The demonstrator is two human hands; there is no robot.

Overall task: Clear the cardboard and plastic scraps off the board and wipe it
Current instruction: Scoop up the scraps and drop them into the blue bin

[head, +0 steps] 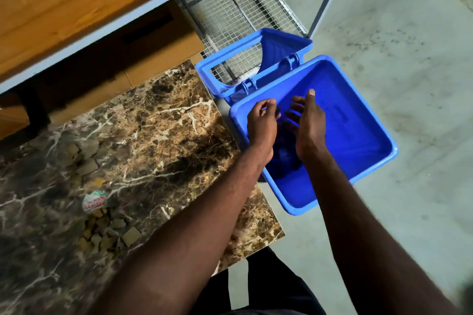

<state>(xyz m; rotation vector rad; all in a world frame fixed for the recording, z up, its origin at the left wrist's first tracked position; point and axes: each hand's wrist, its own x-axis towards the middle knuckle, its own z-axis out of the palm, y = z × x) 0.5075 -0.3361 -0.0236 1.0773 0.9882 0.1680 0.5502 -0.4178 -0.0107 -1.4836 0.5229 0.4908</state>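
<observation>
Left hand [261, 123] loosely curled, right hand [305, 120] fingers apart, both holding nothing over blue bin [358, 135], right of center; scraps [107, 233] on marbled board [143, 135], lower left.

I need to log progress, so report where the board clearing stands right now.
Partly done. The near right part of the marble board shows no scraps. In hand: the left hand and right hand are over the blue bin, seemingly dropping debris, though none is clearly visible. Left: cardboard scraps and a crumpled plastic wrapper still lie on the board; wiping presumably follows.
</observation>
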